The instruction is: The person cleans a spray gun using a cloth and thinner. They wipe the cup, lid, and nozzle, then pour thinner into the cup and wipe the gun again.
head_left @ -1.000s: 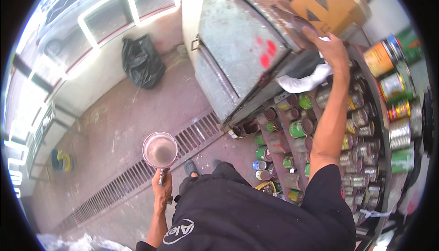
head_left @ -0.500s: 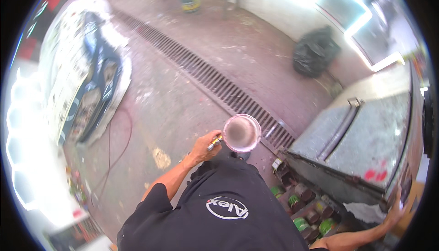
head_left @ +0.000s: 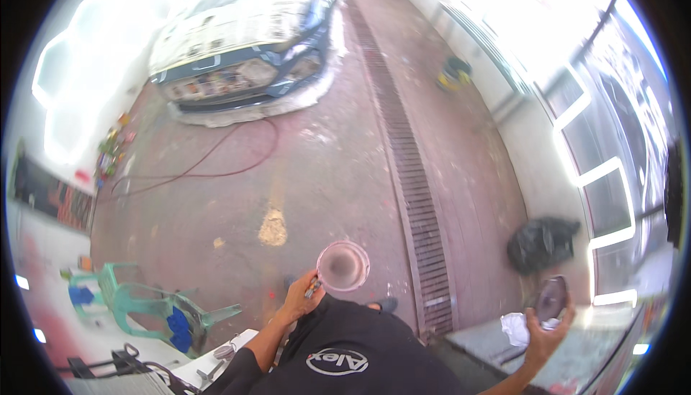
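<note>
In front of my torso, my left hand (head_left: 299, 298) is closed at the rim of a round, open-topped pinkish container (head_left: 344, 265). A small object with a metallic and yellowish look (head_left: 312, 287) shows at the fingers; its kind is unclear. Out to the right, my right hand (head_left: 545, 336) grips a dark brown round disc (head_left: 553, 296), tilted up on edge. White crumpled paper or cloth (head_left: 514, 329) shows beside that hand; whether the fingers hold it too is hard to tell.
Ahead stands a car (head_left: 241, 64) masked with paper and sheeting. A floor grate (head_left: 410, 165) runs lengthwise, and a hose (head_left: 209, 176) curls on the floor. A black bag (head_left: 541, 244) lies right; green plastic chairs (head_left: 151, 305) stand left. A metal-topped cabinet (head_left: 489, 348) is near my right arm.
My view has turned left, bringing the masked car ahead. My right hand has come away from the cabinet's far edge, now with the disc plainly visible. The left still holds the container.
</note>
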{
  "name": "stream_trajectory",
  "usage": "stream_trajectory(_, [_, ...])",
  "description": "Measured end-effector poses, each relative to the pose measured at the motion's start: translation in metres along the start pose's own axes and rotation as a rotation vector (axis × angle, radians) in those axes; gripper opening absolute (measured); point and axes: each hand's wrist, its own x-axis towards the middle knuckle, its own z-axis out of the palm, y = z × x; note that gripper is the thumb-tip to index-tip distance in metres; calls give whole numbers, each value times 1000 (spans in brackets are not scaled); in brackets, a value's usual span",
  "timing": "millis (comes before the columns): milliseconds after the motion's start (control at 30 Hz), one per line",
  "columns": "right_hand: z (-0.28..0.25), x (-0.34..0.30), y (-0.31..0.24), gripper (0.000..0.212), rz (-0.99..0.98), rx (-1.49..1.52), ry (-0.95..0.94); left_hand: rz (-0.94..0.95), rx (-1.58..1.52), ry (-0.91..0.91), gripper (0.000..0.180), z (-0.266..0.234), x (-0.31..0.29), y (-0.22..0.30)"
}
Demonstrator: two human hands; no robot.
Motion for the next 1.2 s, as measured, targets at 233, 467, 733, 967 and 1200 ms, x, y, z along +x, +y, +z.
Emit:
stream_trajectory(233, [245, -71, -226, 110, -230, 250, -451, -307, -105, 342, 48, -170, -88, -99])
stream_trajectory(467, [420, -175, -440, 121, -506, 314, -722, -419, -159, 752, 51, -301, -112, -179])
stream_trajectory(733, [600, -282, -664, 136, -889, 494, -1012, -560, -218, 1169, 40, -419, -102, -251])
stream_trajectory(967, [741, -353, -823, 137, -1089, 666, -1189, -733, -217, 1439, 36, -510, -84, -317])
stream_trajectory(1200, [782, -376, -865, 135, -898, 556, -1137, -693, -135, 1339, 29, -619, -60, -344])
